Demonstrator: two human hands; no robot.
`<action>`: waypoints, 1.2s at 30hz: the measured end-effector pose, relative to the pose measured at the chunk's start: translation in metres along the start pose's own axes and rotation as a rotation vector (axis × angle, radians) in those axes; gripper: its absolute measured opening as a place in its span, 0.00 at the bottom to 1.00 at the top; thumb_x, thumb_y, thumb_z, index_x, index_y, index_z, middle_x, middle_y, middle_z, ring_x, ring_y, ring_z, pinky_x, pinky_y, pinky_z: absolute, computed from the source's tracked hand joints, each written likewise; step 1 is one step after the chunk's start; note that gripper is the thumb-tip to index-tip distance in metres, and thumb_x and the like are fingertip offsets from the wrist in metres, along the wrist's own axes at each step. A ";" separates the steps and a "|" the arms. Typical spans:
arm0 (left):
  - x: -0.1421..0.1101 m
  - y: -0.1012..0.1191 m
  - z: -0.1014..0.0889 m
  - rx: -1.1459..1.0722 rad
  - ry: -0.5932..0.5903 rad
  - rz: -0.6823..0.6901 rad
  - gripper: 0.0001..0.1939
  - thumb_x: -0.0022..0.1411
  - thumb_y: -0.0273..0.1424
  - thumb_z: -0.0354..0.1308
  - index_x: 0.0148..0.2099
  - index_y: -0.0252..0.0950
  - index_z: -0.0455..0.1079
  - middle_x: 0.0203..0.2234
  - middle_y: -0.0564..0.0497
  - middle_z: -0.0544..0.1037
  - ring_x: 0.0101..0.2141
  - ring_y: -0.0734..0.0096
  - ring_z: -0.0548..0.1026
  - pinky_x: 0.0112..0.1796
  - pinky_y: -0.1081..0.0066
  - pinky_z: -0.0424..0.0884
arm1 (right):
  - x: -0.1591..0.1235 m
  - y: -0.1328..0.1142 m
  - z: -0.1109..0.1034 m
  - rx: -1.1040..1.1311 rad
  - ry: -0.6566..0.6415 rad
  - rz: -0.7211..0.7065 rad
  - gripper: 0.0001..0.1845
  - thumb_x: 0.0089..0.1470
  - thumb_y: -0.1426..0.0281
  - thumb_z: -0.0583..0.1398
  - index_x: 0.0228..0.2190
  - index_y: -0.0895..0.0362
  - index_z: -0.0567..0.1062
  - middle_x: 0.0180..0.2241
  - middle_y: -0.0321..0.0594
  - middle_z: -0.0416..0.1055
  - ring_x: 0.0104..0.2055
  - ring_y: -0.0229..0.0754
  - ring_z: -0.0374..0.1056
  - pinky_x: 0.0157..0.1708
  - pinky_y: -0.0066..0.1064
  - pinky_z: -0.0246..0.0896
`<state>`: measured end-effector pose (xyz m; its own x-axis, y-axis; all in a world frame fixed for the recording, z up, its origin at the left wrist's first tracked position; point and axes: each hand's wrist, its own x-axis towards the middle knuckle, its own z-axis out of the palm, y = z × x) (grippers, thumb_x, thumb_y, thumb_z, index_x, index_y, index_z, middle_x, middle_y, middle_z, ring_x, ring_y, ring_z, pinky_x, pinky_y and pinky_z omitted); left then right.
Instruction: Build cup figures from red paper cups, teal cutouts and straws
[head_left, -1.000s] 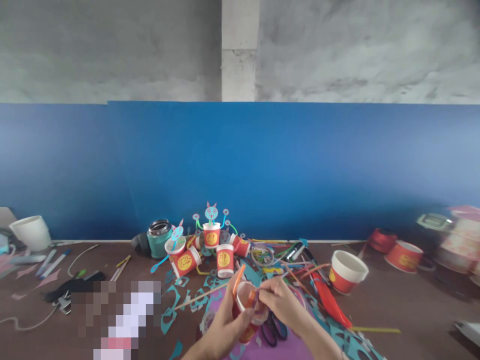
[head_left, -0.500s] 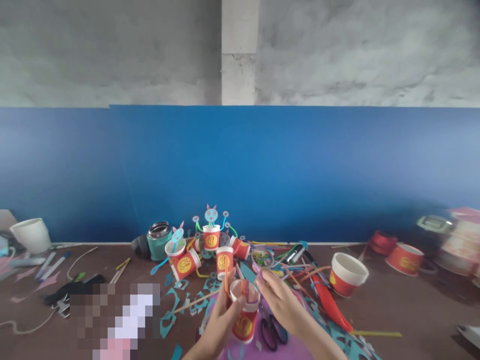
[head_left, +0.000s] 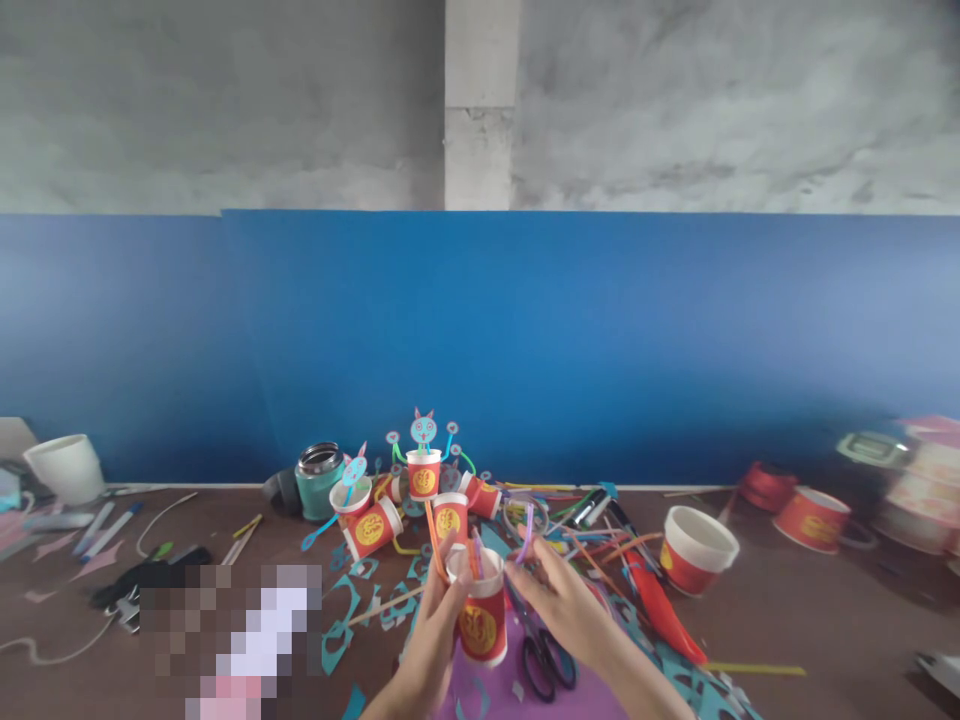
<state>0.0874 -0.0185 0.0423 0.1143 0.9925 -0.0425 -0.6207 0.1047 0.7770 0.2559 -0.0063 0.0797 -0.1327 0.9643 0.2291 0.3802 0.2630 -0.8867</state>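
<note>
My left hand is wrapped round a red paper cup with a yellow emblem, held upright above the table. An orange straw sticks up from the cup's left side, and short straw ends show inside its rim. My right hand pinches a purple straw at the cup's right side. Black scissors lie on a purple sheet just under my right wrist.
Several decorated red cups with paper cat figures stand behind, beside a teal jar. Loose straws and pens, teal paper scraps, a tipped white-and-red cup and a white pot litter the brown table.
The cup has turned from tilted toward me to upright and risen a little. The orange straw now stands up at its left, and my right hand has moved to a purple straw.
</note>
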 end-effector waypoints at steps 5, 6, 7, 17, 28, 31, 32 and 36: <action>0.001 -0.001 0.000 0.035 0.016 0.014 0.40 0.52 0.43 0.64 0.64 0.49 0.52 0.60 0.50 0.64 0.60 0.54 0.58 0.59 0.60 0.54 | 0.004 0.003 0.001 -0.175 0.093 -0.007 0.16 0.55 0.58 0.53 0.30 0.58 0.71 0.20 0.35 0.66 0.21 0.39 0.61 0.24 0.29 0.58; 0.002 -0.004 -0.002 0.048 0.019 0.011 0.40 0.52 0.43 0.64 0.64 0.49 0.52 0.60 0.49 0.64 0.60 0.54 0.58 0.59 0.60 0.54 | 0.005 0.003 0.002 -0.215 0.104 -0.019 0.15 0.55 0.59 0.53 0.30 0.58 0.71 0.20 0.35 0.66 0.21 0.39 0.61 0.24 0.29 0.57; 0.003 -0.006 -0.004 0.064 0.019 0.006 0.40 0.52 0.44 0.63 0.64 0.48 0.52 0.60 0.49 0.64 0.61 0.54 0.57 0.59 0.59 0.54 | 0.005 0.003 0.002 -0.250 0.124 -0.044 0.14 0.55 0.61 0.53 0.30 0.58 0.71 0.21 0.37 0.67 0.22 0.40 0.63 0.25 0.29 0.58; 0.006 -0.016 -0.016 0.219 -0.126 0.046 0.37 0.54 0.40 0.62 0.64 0.45 0.54 0.64 0.50 0.56 0.63 0.53 0.52 0.60 0.58 0.50 | -0.002 -0.005 0.008 -0.450 0.066 -0.267 0.17 0.59 0.73 0.47 0.21 0.57 0.69 0.24 0.38 0.65 0.27 0.39 0.64 0.29 0.26 0.57; 0.002 -0.017 -0.015 0.274 -0.207 0.015 0.34 0.55 0.40 0.62 0.63 0.45 0.57 0.61 0.51 0.62 0.63 0.53 0.51 0.60 0.56 0.49 | -0.008 -0.007 0.007 -0.645 -0.049 -0.198 0.17 0.57 0.77 0.46 0.27 0.57 0.72 0.29 0.39 0.68 0.31 0.39 0.69 0.30 0.26 0.57; 0.004 -0.018 -0.018 0.305 -0.181 0.049 0.34 0.55 0.41 0.61 0.63 0.44 0.56 0.62 0.49 0.60 0.62 0.53 0.53 0.60 0.56 0.50 | -0.007 -0.011 0.005 -0.687 -0.049 -0.204 0.16 0.59 0.75 0.46 0.31 0.57 0.73 0.34 0.42 0.69 0.33 0.40 0.70 0.32 0.27 0.59; 0.005 -0.018 -0.018 0.316 -0.179 0.059 0.35 0.56 0.41 0.61 0.63 0.44 0.56 0.62 0.49 0.60 0.62 0.53 0.53 0.60 0.56 0.50 | -0.008 -0.013 0.005 -0.698 -0.042 -0.202 0.16 0.59 0.75 0.47 0.31 0.57 0.73 0.34 0.43 0.69 0.33 0.40 0.71 0.32 0.27 0.59; 0.004 -0.019 -0.016 0.341 -0.187 0.094 0.36 0.56 0.41 0.61 0.64 0.43 0.53 0.63 0.48 0.58 0.62 0.52 0.52 0.60 0.57 0.50 | -0.009 -0.016 0.006 -0.741 0.026 -0.167 0.14 0.58 0.75 0.50 0.34 0.57 0.76 0.35 0.44 0.73 0.36 0.43 0.72 0.34 0.28 0.62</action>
<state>0.0873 -0.0156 0.0177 0.2281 0.9649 0.1298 -0.3456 -0.0444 0.9373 0.2458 -0.0194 0.0891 -0.2248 0.9078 0.3540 0.8734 0.3488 -0.3398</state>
